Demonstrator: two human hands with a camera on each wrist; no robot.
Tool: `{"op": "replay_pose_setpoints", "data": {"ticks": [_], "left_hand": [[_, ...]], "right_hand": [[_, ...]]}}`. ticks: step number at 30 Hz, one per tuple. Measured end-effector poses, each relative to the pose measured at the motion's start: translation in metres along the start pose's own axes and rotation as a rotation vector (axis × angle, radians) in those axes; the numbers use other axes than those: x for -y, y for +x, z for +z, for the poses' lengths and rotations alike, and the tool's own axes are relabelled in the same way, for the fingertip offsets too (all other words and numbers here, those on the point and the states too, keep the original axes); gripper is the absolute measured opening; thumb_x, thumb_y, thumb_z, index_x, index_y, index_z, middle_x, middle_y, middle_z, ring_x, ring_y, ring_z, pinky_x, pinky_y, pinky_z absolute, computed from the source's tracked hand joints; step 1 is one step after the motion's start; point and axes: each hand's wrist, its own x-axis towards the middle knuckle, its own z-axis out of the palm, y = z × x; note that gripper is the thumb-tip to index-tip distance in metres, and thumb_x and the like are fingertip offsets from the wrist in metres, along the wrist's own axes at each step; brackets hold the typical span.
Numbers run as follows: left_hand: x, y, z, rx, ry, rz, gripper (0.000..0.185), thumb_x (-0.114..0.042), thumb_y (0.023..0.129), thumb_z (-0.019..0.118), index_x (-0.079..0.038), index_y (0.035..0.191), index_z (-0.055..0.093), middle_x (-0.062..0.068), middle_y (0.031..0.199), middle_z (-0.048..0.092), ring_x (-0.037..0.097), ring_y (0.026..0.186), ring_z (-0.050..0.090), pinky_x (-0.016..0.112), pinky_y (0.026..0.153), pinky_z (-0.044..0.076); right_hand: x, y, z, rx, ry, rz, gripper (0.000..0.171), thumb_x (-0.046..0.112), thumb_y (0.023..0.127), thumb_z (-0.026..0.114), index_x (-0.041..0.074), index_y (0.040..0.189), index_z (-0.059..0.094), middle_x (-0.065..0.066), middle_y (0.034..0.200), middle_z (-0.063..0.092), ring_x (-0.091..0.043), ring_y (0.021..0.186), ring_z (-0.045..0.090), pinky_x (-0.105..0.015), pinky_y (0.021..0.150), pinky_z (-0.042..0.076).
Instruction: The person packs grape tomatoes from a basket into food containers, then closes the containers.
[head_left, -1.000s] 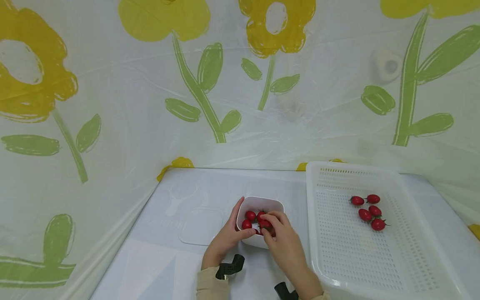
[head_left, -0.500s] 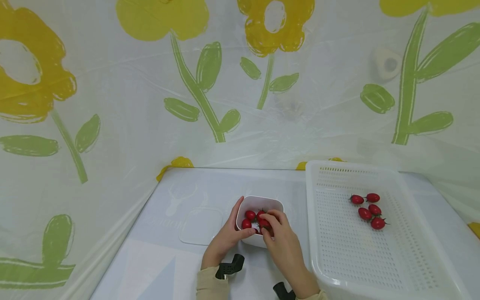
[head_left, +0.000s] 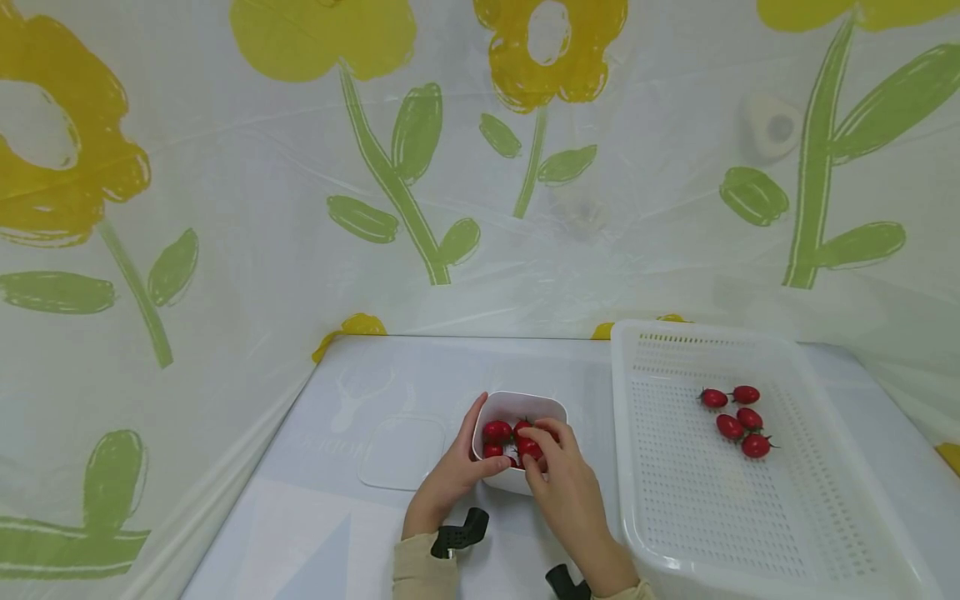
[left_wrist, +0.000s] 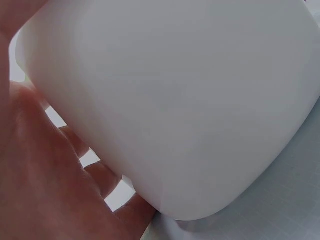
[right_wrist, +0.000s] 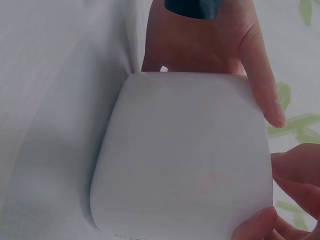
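Note:
A white square box (head_left: 558, 408) with rounded corners holds several red cherry tomatoes (head_left: 497, 432) on the table. My left hand (head_left: 453, 475) grips the box on its left side, thumb over the near rim and fingers along the outer wall. In the left wrist view the box's pale wall (left_wrist: 170, 110) fills most of the picture beside the palm. My right hand (head_left: 567, 483) reaches over the near right rim. Its thumb and fingers pinch a cherry tomato (head_left: 529, 448) inside the box; the fingertips are partly hidden. From the right wrist, the box's outer wall (right_wrist: 180, 155) hides the tomatoes.
A large white perforated basket (head_left: 626, 467) stands to the right, with several cherry tomatoes (head_left: 730, 427) toward its far side. Left of the box lies a clear flat square lid (head_left: 401, 454). A flower-printed curtain (head_left: 600, 275) hangs behind the table (head_left: 300, 517).
The tomatoes at the left inside the box have shifted slightly, one now lying more sideways. Both hands keep almost the same places. The head view has drifted a little.

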Motion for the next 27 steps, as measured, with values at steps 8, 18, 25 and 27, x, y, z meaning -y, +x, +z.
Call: {"op": "replay_pose_setpoints", "data": {"ticks": [8,18,25,27], "left_hand": [[0.000,0.002,-0.001,0.024,-0.039,-0.003,0.083,-0.024,0.080,0.066,-0.044,0.139,0.012,-0.007,0.140,0.022,0.019,0.127,0.024,0.051,0.099,0.026],[0.001,0.002,0.000,-0.009,-0.011,-0.014,0.084,-0.028,0.079,0.067,-0.045,0.139,0.012,-0.009,0.140,0.021,0.022,0.128,0.021,0.058,0.096,0.025],[0.001,0.001,0.001,-0.006,-0.007,-0.008,0.083,-0.025,0.080,0.065,-0.042,0.140,0.011,-0.008,0.140,0.022,0.022,0.127,0.022,0.056,0.096,0.027],[-0.001,0.000,0.001,-0.001,-0.006,-0.013,0.083,-0.026,0.080,0.065,-0.041,0.140,0.010,-0.007,0.140,0.022,0.021,0.127,0.023,0.054,0.097,0.028]], "right_hand": [[0.004,-0.001,-0.004,-0.063,0.075,-0.024,0.028,0.012,0.078,0.067,0.019,0.105,0.062,0.007,0.114,0.048,0.002,0.068,0.047,-0.015,0.059,0.046],[0.018,-0.001,-0.021,-0.074,0.187,-0.070,0.026,0.010,0.079,0.066,0.019,0.102,0.062,0.015,0.111,0.047,0.003,0.069,0.047,-0.016,0.055,0.044],[0.022,0.000,-0.037,-0.089,0.265,-0.099,0.026,0.008,0.081,0.064,0.019,0.104,0.062,0.010,0.112,0.050,-0.002,0.073,0.051,-0.018,0.053,0.045],[0.020,0.000,-0.042,-0.089,0.273,-0.111,0.026,0.008,0.082,0.062,0.019,0.106,0.061,0.010,0.110,0.051,-0.003,0.075,0.051,-0.019,0.052,0.045]]}}
